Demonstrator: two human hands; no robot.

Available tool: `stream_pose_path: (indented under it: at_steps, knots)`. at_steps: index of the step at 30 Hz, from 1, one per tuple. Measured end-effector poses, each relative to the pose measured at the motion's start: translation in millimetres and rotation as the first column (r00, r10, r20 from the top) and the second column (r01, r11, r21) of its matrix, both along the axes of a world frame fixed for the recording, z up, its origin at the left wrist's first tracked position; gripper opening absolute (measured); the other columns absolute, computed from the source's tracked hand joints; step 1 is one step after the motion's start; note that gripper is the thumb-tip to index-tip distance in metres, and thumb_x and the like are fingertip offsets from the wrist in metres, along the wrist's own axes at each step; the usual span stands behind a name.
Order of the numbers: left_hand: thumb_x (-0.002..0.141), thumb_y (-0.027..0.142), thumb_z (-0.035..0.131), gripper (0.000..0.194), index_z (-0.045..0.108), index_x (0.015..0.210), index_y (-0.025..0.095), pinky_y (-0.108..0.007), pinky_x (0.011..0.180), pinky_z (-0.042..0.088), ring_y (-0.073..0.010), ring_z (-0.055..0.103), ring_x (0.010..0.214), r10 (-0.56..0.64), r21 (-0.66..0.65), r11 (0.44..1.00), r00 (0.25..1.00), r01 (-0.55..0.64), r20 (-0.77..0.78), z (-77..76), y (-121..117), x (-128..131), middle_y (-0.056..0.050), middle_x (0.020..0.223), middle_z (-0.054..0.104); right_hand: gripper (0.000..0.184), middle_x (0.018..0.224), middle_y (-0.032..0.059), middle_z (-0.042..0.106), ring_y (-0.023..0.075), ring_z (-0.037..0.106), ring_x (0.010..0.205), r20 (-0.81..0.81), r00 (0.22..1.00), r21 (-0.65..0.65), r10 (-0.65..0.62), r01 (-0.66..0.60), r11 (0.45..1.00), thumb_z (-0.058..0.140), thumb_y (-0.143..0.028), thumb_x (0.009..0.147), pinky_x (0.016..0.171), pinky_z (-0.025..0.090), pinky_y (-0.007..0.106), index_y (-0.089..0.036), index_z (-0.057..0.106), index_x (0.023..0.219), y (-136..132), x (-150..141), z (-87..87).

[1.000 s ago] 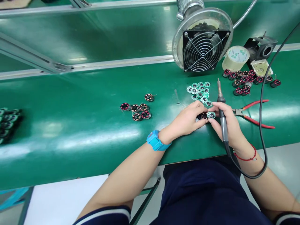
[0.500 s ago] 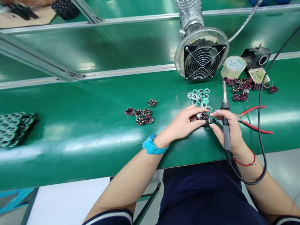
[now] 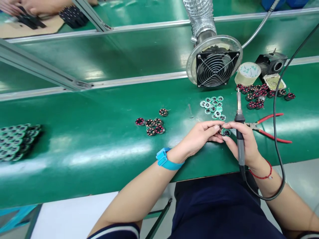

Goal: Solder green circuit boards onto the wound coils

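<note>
2 hands meet over the green bench [image 3: 74, 159]: the left hand [image 3: 195, 137] pinches a small motor [image 3: 225, 132] with a green board, held near the bench edge. the right hand [image 3: 249, 146] grips a soldering iron [image 3: 240, 149] upright, fingertips [image 3: 230, 125] against the motor. pliers [image 3: 267, 129] lie just right, a pile of boards [image 3: 211, 106] just farther.

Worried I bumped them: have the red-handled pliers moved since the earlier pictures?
No; the red-handled pliers keep their place beside the green circuit boards; only the view shifted.
</note>
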State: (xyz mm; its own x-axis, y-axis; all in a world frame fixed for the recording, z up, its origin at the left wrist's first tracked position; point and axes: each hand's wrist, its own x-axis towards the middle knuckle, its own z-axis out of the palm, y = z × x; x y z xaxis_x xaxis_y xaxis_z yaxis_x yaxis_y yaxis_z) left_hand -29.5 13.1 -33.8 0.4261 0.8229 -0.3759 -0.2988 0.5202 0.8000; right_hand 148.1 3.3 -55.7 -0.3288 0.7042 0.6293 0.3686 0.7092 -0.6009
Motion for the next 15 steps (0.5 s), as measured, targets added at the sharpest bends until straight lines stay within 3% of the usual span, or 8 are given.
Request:
stream_pose_path:
  at_steps: [3,11,13,15]
  knots:
    - [0.085,0.025,0.066,0.029,0.072,0.111,0.014,-0.023,0.076,0.057,-0.0100,0.068,0.075,-0.003,0.023,1.000,1.000,0.003,-0.012,-4.2,-3.6,5.0,-0.007,0.100,0.073,0.055,0.112,0.0054,0.065,0.0220,0.063,0.102,0.037,0.999,-0.021,-0.037,0.038,0.999,0.062,-0.016,0.085,0.086,0.055,0.042,-0.030,0.042,0.135,-2.0,-3.1,-2.5]
    - [0.093,0.021,0.050,0.025,0.069,0.106,0.011,-0.027,0.080,0.056,-0.0115,0.068,0.078,0.038,0.021,0.999,0.999,-0.038,-0.027,-12.0,-5.1,9.8,-0.006,0.085,0.071,0.043,0.109,0.0072,0.063,0.0239,0.061,0.098,0.202,0.976,-0.151,-0.079,0.111,0.982,0.056,-0.024,0.090,0.087,0.053,0.046,-0.026,0.045,0.132,-1.5,-8.3,-3.4]
    - [0.090,0.018,0.053,0.020,0.067,0.101,0.011,-0.026,0.077,0.055,-0.0106,0.066,0.075,0.012,0.075,0.997,0.998,-0.008,-0.054,-11.2,-4.6,9.7,-0.005,0.084,0.069,0.042,0.109,0.0076,0.064,0.0242,0.061,0.096,0.233,0.971,-0.144,-0.063,0.098,0.985,0.055,-0.024,0.090,0.085,0.053,0.046,-0.026,0.046,0.131,-0.8,-8.2,-2.6]
    - [0.086,0.014,0.056,0.018,0.062,0.103,0.010,-0.025,0.072,0.055,-0.0098,0.065,0.069,0.010,0.183,0.983,0.982,0.025,-0.188,-10.7,-1.1,6.6,-0.002,0.078,0.066,0.043,0.110,0.0085,0.064,0.0250,0.060,0.095,0.258,0.965,-0.131,-0.049,0.085,0.988,0.058,-0.025,0.089,0.082,0.053,0.046,-0.026,0.047,0.131,-0.5,-7.1,-2.5]
